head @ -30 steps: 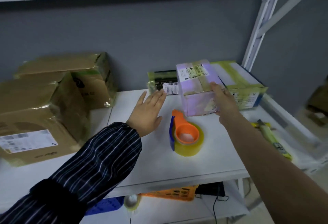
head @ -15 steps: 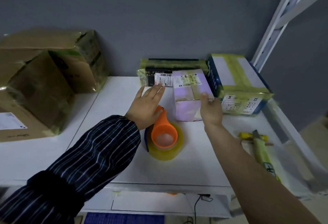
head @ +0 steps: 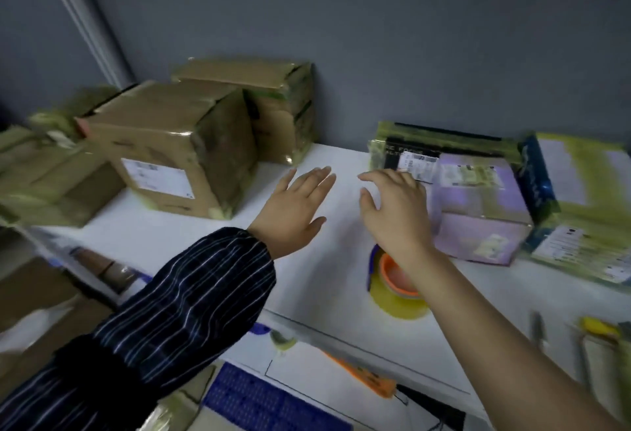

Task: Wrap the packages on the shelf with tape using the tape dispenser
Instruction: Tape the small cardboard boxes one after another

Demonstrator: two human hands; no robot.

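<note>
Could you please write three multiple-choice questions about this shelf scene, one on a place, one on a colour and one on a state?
1. Where does the tape dispenser lie?
A. On top of the brown box
B. On the white shelf, below the right forearm
C. In the left hand

2. What colour is the small package beside the right hand?
A. Pale purple
B. Red
C. Black

3. What is the left hand doing?
A. Gripping the dispenser
B. Holding a box
C. Open, fingers spread, holding nothing

Answers:
1 B: its orange core and yellowish roll rest on the shelf, partly hidden by the forearm.
2 A: its faces look lilac.
3 C: the palm faces down over bare shelf.
</note>
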